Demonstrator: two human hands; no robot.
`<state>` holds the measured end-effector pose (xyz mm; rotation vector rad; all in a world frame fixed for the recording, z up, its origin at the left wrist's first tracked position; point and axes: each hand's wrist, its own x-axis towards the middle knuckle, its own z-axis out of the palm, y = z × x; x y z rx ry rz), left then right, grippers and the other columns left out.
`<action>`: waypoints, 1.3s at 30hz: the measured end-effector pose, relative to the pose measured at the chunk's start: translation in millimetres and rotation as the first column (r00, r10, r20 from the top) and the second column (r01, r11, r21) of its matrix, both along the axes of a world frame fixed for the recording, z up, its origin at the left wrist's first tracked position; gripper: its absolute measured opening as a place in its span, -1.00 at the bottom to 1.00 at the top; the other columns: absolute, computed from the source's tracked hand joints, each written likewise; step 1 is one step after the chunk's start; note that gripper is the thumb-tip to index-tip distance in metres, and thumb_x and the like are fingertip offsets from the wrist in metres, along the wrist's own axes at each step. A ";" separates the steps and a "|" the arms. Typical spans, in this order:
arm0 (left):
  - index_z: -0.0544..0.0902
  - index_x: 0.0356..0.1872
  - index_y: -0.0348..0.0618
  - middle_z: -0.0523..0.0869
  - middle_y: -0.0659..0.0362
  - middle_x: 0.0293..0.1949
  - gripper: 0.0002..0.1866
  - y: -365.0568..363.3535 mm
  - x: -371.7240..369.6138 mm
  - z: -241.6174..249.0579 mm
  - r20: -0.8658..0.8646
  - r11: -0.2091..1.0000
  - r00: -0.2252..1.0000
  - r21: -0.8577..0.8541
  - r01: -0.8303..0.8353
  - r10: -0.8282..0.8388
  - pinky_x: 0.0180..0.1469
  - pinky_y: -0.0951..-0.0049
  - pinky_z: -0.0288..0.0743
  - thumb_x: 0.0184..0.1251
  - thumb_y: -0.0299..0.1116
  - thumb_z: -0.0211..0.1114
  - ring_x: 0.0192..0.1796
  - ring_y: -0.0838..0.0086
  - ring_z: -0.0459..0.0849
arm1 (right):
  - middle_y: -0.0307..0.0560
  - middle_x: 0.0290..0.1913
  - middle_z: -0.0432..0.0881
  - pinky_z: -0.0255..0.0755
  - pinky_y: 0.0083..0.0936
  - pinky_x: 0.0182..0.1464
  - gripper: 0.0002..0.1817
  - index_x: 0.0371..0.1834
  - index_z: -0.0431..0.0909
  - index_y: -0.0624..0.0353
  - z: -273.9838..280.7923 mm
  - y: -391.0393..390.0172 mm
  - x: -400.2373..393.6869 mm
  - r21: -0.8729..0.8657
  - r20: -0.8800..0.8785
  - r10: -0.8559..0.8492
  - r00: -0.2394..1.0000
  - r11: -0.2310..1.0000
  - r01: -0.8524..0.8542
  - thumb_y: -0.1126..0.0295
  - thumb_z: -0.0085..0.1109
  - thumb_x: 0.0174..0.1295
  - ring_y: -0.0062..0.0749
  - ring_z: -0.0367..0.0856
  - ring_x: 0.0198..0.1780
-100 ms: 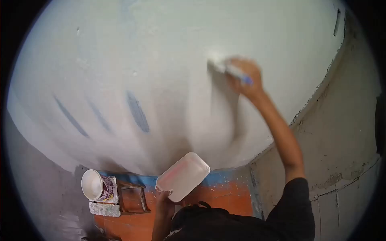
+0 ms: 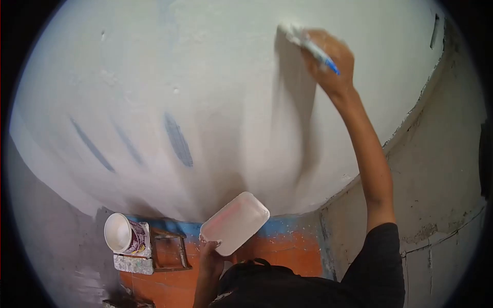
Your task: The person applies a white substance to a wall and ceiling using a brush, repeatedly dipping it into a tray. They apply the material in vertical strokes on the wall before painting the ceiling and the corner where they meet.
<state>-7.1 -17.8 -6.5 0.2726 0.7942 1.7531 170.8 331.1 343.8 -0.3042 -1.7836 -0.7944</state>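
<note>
My right hand (image 2: 331, 59) is closed around a paintbrush (image 2: 319, 54) with a white and blue handle. The bristle end, coated in white, rests at the upper part of the pale wall (image 2: 221, 66), and a shadow falls below it. Low in front of my body, my left hand (image 2: 209, 256) grips one corner of a shallow white tray (image 2: 237, 223) with a pinkish tint inside. Grey-blue streaks (image 2: 178, 139) show on the wall to the left of the brush.
A white paint bucket (image 2: 119, 233) stands on top of a paint-spattered stepladder (image 2: 134, 263) at lower left. Bare grey wall (image 2: 431, 179) meets the painted surface along a rough edge at right. Orange and blue paint (image 2: 292, 251) covers the lower area.
My right hand has swept the paintbrush upward and slightly right along the wall. My left hand and the tray stay nearly in place.
</note>
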 end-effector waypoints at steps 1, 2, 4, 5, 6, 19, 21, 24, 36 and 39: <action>0.35 0.31 -0.26 0.58 0.01 0.14 -0.32 0.7 10.1 -1.1 0.036 0.999 0.999 -0.017 -0.031 0.031 0.20 0.21 0.60 0.09 -0.37 0.26 0.19 0.23 0.63 | -0.17 -0.12 0.75 0.47 -0.30 -0.22 -0.77 -0.17 0.70 0.01 2.4 -2.9 -1.5 0.007 0.000 -0.046 0.999 0.999 0.046 0.44 0.24 0.08 -0.12 0.68 -0.21; 0.35 0.29 -0.27 0.59 0.01 0.09 -0.35 3.5 13.2 -1.0 0.059 0.998 0.996 -0.028 -0.061 0.062 0.17 0.24 0.62 0.07 -0.40 0.22 0.15 0.26 0.65 | -0.16 -0.11 0.75 0.47 -0.32 -0.21 -0.76 -0.16 0.70 0.03 3.0 -4.5 -5.0 0.020 -0.013 -0.091 0.996 0.996 0.092 0.45 0.22 0.08 -0.15 0.69 -0.19; 0.36 0.28 -0.28 0.59 0.01 0.09 -0.35 -3.2 -14.7 11.1 -0.009 0.998 0.998 -0.007 -0.063 0.063 0.16 0.24 0.62 0.07 -0.39 0.24 0.15 0.27 0.65 | -0.14 -0.08 0.75 0.45 -0.33 -0.21 -0.73 -0.12 0.70 0.07 -49.7 -10.5 -18.4 0.076 -0.048 -0.075 0.996 0.994 0.078 0.44 0.20 0.08 -0.21 0.69 -0.20; 0.37 0.27 -0.29 0.60 0.02 0.09 -0.35 -7.5 -18.7 14.3 -0.017 0.998 0.998 0.002 -0.062 0.062 0.15 0.24 0.62 0.08 -0.39 0.25 0.14 0.27 0.65 | -0.12 -0.09 0.75 0.45 -0.32 -0.23 -0.71 -0.09 0.70 0.09 -90.0 -7.6 -22.7 0.068 0.016 -0.124 0.992 0.990 0.123 0.43 0.19 0.10 -0.28 0.70 -0.20; 0.36 0.27 -0.29 0.60 0.02 0.09 -0.35 -10.1 -22.5 17.9 -0.022 0.999 0.999 -0.014 -0.047 0.047 0.16 0.24 0.62 0.08 -0.38 0.25 0.15 0.27 0.65 | -0.12 -0.11 0.74 0.45 -0.32 -0.24 -0.71 -0.06 0.69 0.07 -132.8 -9.0 -28.4 0.002 0.056 -0.121 0.991 0.993 0.121 0.41 0.17 0.14 -0.30 0.69 -0.20; 0.32 0.34 -0.17 0.55 0.05 0.17 -0.31 -8.1 -53.1 32.6 -0.037 0.998 0.999 0.043 0.036 -0.035 0.09 0.20 0.68 0.13 -0.31 0.30 0.17 0.23 0.64 | -0.10 -0.08 0.75 0.51 -0.32 -0.19 -0.74 -0.12 0.70 0.07 -28.6 -17.5 -44.3 -0.070 0.063 -0.015 0.998 0.997 0.020 0.45 0.24 0.09 -0.12 0.69 -0.18; 0.32 0.35 -0.17 0.55 0.05 0.17 -0.31 -9.9 -60.4 31.8 -0.030 0.996 0.997 0.053 0.075 -0.074 0.10 0.18 0.67 0.14 -0.32 0.29 0.19 0.23 0.63 | -0.08 -0.06 0.75 0.51 -0.33 -0.19 -0.73 -0.11 0.71 0.08 -38.2 -20.3 -50.8 -0.011 -0.010 -0.049 0.999 0.999 0.049 0.45 0.22 0.10 -0.14 0.70 -0.17; 0.33 0.33 -0.24 0.57 -0.01 0.14 -0.32 -14.2 -72.0 37.0 0.009 0.994 0.995 0.043 0.096 -0.097 0.02 0.12 0.69 0.11 -0.36 0.26 0.13 0.19 0.66 | -0.10 -0.07 0.75 0.51 -0.34 -0.21 -0.70 -0.08 0.72 0.05 -108.3 -26.1 -64.7 0.024 0.032 -0.196 0.980 0.980 0.196 0.43 0.21 0.09 -0.24 0.71 -0.16; 0.30 0.36 -0.18 0.54 0.03 0.18 -0.29 -31.3 -111.4 29.3 -0.074 0.992 0.990 0.009 0.124 -0.123 0.09 0.15 0.69 0.10 -0.36 0.27 0.20 0.21 0.62 | -0.03 0.01 0.75 0.55 -0.20 0.12 -0.64 0.02 0.70 0.05 -173.9 -7.2 -53.6 -0.286 0.259 0.006 0.966 0.956 0.070 0.34 0.32 0.11 -0.10 0.71 0.06; 0.30 0.36 -0.18 0.53 0.02 0.18 -0.28 -32.9 -115.8 23.8 -0.063 0.993 0.991 0.009 0.120 -0.119 0.15 0.12 0.65 0.10 -0.35 0.28 0.22 0.21 0.61 | -0.06 -0.12 0.77 0.64 -0.36 -0.07 -0.75 -0.16 0.72 0.13 -33.8 -25.2 -66.8 -0.005 0.068 -0.016 0.998 1.000 0.016 0.49 0.41 0.05 -0.15 0.75 -0.10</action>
